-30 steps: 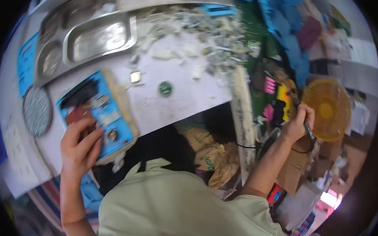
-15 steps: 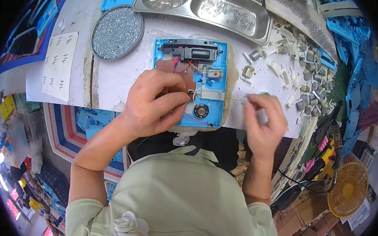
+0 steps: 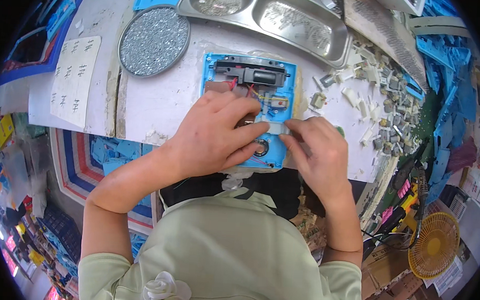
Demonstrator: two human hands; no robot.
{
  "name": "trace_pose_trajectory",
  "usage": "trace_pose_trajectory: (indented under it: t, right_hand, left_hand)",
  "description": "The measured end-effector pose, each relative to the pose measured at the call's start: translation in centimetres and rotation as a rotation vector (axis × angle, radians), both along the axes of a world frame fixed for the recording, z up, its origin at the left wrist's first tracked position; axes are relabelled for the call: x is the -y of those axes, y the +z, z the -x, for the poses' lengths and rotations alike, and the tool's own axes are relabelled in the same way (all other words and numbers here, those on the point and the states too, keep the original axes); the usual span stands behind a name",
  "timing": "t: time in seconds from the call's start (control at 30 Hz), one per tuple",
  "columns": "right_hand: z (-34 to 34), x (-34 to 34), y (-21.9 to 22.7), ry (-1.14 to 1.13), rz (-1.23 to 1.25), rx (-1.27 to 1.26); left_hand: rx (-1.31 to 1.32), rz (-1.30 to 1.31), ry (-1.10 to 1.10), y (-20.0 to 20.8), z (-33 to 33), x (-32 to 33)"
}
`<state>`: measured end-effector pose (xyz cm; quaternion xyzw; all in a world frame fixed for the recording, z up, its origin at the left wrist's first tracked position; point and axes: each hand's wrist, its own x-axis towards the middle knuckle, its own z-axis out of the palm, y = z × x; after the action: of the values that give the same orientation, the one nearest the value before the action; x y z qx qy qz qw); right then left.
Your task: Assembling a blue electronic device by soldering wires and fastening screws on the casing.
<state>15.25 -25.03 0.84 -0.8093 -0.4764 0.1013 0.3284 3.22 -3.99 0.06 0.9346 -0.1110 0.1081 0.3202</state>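
Observation:
A blue plastic housing (image 3: 277, 147) lies on the work table, holding a black module (image 3: 263, 77), coloured wires, a small motor (image 3: 278, 102) and a round speaker (image 3: 261, 147). Across its middle sits a translucent white plastic piece (image 3: 276, 128). My left hand (image 3: 216, 129) reaches over the housing's left side, fingers curled, with thumb and forefinger near the white piece's left end; what they pinch is hidden. With thumb and forefinger closed, my right hand (image 3: 321, 155) grips the piece's right end at the housing's edge. Most of the brown circuit board (image 3: 216, 86) is covered by my left hand.
A round dish of small screws (image 3: 154, 41) and a steel compartment tray (image 3: 248, 19) stand behind the housing. Several white plastic parts and small motors (image 3: 393, 115) are scattered to the right. A paper sheet (image 3: 75, 79) lies at left; a yellow basket (image 3: 435, 244) is at lower right.
My right hand has moved left from beside the housing onto the white piece's right end. My left hand has shifted right over the housing. The whole view has shifted slightly.

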Motion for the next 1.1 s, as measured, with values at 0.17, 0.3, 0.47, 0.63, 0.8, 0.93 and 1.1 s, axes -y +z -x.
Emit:
trace_pose_trajectory:
  t: [0.17, 0.3, 0.47, 0.63, 0.8, 0.93, 1.1]
  right_hand:
    - [-1.9, 4.9, 0.3, -0.285, -0.153, -0.46]
    - [-8.1, 9.3, 1.1, -0.647, 0.064, 0.082]
    - [-13.3, 10.4, 0.8, -0.711, -0.007, 0.195]
    - [-6.8, 1.7, 1.8, -0.196, -0.138, -0.035]
    - [-1.9, -3.9, -0.1, -0.059, -0.091, 0.068]
    - [-1.6, -4.1, -1.4, -0.137, -0.124, -0.024]
    - [-1.5, -3.5, -0.5, -0.203, -0.131, -0.157]
  left_hand:
    - [-0.007, -0.013, 0.017, -0.2, 0.2, -0.1]
    - [0.12, 0.103, 0.047, -0.4, 0.3, -0.5]
    - [0.22, 0.086, 0.275, -0.5, 0.4, -1.8]
    - [0.234, 0.059, 0.307, -0.2, -1.0, -2.3]
    - [0.219, 0.041, 0.232, 0.4, -2.0, -1.8]
    - [0.264, 0.08, 0.267, 0.1, -2.3, -1.0]
    - [0.247, 0.076, 0.243, 0.0, -2.3, -1.0]
